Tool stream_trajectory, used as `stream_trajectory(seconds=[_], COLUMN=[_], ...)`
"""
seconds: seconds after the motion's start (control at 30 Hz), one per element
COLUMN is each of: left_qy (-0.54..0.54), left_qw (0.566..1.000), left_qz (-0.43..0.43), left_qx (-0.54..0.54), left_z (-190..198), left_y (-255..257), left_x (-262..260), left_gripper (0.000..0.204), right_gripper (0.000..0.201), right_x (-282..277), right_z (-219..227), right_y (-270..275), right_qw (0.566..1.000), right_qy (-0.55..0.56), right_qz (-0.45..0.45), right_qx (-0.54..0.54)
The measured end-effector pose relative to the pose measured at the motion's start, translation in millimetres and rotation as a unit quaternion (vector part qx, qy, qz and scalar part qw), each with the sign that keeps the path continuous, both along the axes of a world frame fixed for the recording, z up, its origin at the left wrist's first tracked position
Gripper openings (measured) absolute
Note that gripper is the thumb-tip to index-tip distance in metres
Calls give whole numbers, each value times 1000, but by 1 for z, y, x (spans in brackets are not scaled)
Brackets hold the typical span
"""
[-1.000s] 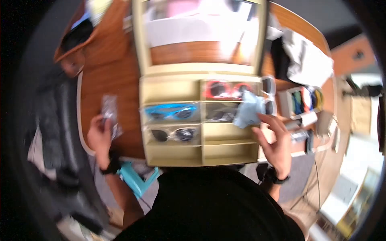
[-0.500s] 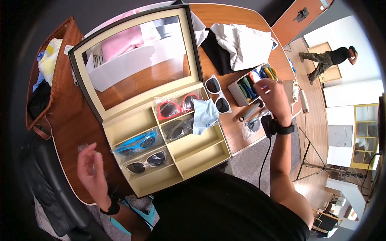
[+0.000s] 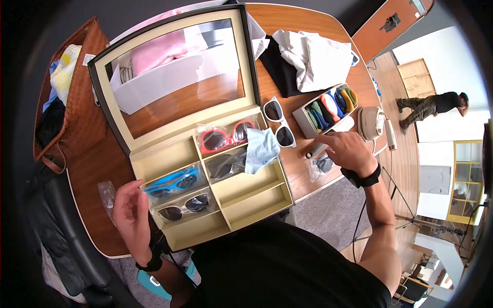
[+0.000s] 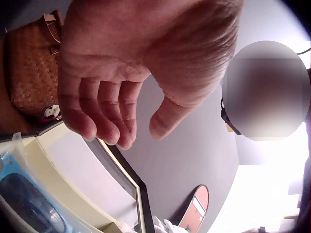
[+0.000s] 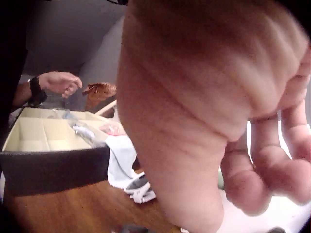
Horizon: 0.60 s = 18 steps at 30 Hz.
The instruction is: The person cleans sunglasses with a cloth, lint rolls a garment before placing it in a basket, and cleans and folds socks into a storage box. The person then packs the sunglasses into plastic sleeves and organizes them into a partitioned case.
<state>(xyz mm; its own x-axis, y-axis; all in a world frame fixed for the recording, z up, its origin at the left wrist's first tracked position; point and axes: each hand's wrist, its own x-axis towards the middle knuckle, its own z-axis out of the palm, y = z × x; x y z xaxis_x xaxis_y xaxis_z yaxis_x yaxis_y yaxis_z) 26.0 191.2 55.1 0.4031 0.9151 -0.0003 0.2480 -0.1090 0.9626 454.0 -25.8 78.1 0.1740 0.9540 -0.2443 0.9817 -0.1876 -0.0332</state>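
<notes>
Left hand [image 3: 132, 218]: fingers loosely bent, thumb apart, nothing held, plastic wrapper [image 3: 107, 197] just beside. Right hand [image 3: 352, 152]: fingers loosely bent near grey tube [image 3: 316, 150] (contact can't be told). Between the hands, sectioned case [image 3: 197, 232] is seen lid up, bagged sunglasses [image 3: 172, 182] inside, blue cloth [image 3: 261, 150] draped over its edge; white sunglasses [image 3: 282, 122] placed alongside.

This seems to be an office or studio room: wooden table [image 3: 303, 16], black leather seat [image 3: 74, 233], grey carpet [image 3: 326, 211], glass-fronted cabinet [image 3: 463, 178], tripod legs [image 3: 394, 191].
</notes>
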Motion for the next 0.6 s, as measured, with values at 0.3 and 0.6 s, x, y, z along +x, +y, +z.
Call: stream_trajectory(seconds=[0.3,0.6], left_qy=[6,7], left_qw=[1000,999], left_qz=[-3,-25], left_qx=[-6,-25], left_z=[10,14], left_y=[-2,-18], left_x=[1,11], left_gripper=[20,22], right_gripper=[33,34], right_x=[0,-28], right_z=[-41,81], right_y=[-6,-37], right_qw=[996,970], right_qy=[-39,-34], right_qz=[79,-207], right_qx=[24,125])
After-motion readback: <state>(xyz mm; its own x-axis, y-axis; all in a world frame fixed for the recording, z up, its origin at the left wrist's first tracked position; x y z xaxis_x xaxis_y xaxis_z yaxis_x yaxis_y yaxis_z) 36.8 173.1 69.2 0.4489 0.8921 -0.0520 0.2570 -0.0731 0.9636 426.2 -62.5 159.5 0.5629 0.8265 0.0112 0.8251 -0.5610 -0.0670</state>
